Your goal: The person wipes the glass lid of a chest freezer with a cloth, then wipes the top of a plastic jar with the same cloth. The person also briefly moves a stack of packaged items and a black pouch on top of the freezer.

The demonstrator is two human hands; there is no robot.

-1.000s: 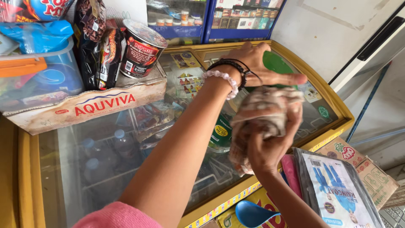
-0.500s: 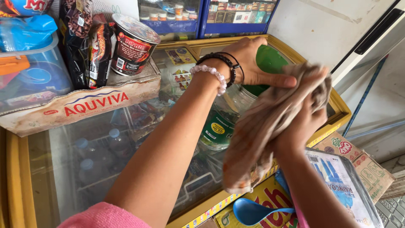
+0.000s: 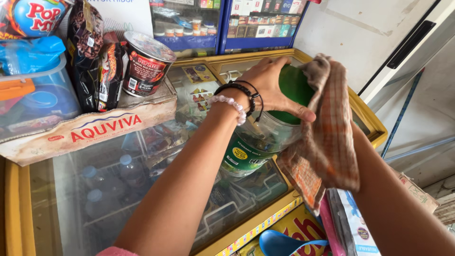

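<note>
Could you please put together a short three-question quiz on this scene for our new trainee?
1. True or false: the left hand rests on the green lid of the clear jar.
2. What does the right hand press against the jar? A) a checked cloth B) a sponge C) a brush
3. What does the jar stand on?

Key
1. True; the fingers curl over the lid.
2. A, the checked cloth; it hides the right hand.
3. The glass top of the yellow-framed chest freezer.
</note>
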